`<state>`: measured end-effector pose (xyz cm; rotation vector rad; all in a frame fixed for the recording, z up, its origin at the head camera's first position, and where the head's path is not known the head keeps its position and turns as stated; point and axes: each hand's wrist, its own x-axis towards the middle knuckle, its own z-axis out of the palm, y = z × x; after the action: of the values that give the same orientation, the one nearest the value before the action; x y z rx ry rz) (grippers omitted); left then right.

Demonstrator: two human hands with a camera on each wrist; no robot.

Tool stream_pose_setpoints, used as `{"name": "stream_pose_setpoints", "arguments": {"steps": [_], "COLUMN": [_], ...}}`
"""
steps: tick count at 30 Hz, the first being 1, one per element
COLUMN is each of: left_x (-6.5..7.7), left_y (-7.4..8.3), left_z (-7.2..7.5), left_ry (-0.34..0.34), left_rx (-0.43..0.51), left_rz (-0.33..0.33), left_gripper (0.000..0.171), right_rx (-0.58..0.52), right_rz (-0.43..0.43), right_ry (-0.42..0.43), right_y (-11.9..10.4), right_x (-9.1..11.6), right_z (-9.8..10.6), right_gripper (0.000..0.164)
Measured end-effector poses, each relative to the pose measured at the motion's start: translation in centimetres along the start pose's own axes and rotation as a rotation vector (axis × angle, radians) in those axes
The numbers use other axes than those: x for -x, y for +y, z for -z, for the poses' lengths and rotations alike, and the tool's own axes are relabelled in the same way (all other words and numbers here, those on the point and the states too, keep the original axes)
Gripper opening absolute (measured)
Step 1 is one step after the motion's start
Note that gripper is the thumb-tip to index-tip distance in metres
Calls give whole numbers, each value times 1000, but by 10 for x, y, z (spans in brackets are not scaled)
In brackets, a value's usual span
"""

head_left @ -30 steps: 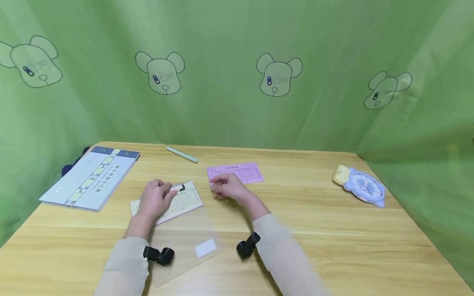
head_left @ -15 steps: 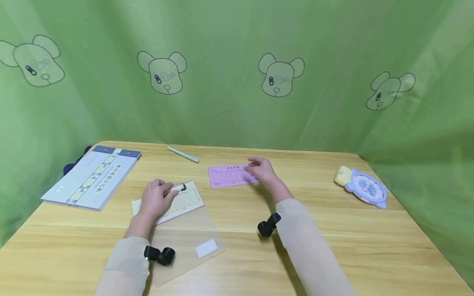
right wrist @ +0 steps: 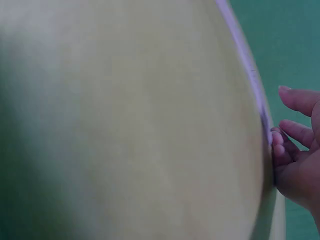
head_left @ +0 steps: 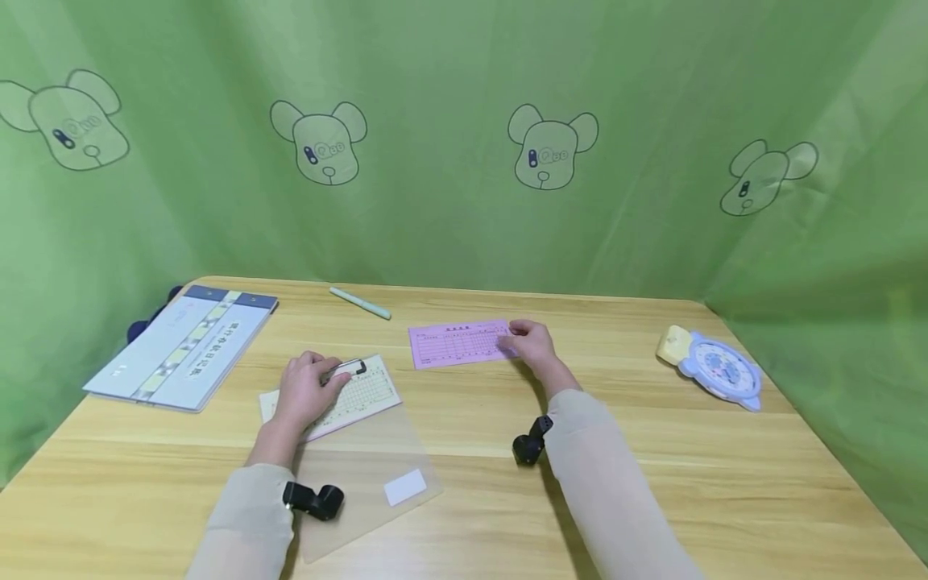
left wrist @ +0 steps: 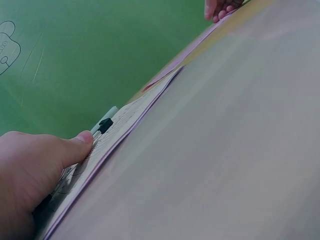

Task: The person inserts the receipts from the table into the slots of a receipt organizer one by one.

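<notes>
On the left of the table lies a see-through clipboard (head_left: 362,475) with a white label near its lower edge. A pale printed form (head_left: 366,395) with a purple edge beneath it lies on the clipboard's top end. My left hand (head_left: 304,391) holds the clipboard's metal clip (head_left: 350,368), which has black ends; the thumb lies along it in the left wrist view, and the other fingers are mostly hidden there. My right hand (head_left: 535,348) touches the right end of a pink printed form (head_left: 460,345), which lies flat. In the right wrist view, its thumb and forefinger stand apart.
A light blue ledger folder (head_left: 181,346) lies at the far left. Behind the forms is a pale green pen (head_left: 360,303). A blue, animal-shaped clock-like object (head_left: 718,366) with a yellow block sits at the right. A green curtain (head_left: 435,225) surrounds the table.
My right hand has moved right across the pink form, from its left end to its right end. The form stays in place. My left hand keeps its hold on the clip.
</notes>
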<state>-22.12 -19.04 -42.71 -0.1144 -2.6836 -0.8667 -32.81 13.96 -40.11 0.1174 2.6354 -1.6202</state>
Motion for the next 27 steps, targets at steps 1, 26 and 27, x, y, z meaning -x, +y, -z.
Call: {"name": "stream_pose_setpoints", "arguments": {"steps": [1, 26, 27], "left_x": [0, 0, 0], "left_y": [0, 0, 0], "left_z": [0, -1, -1], "left_ry": [1, -17, -18], "left_rx": [2, 13, 14], "left_rz": [0, 40, 40], "left_gripper": [37, 38, 38], "right_rx": [32, 388, 384], "right_rz": [9, 100, 109], "right_ry": [0, 109, 107], "right_y": [1, 5, 5], "right_x": [0, 6, 6], "right_z": [-1, -20, -21], "right_gripper": [52, 45, 47]}}
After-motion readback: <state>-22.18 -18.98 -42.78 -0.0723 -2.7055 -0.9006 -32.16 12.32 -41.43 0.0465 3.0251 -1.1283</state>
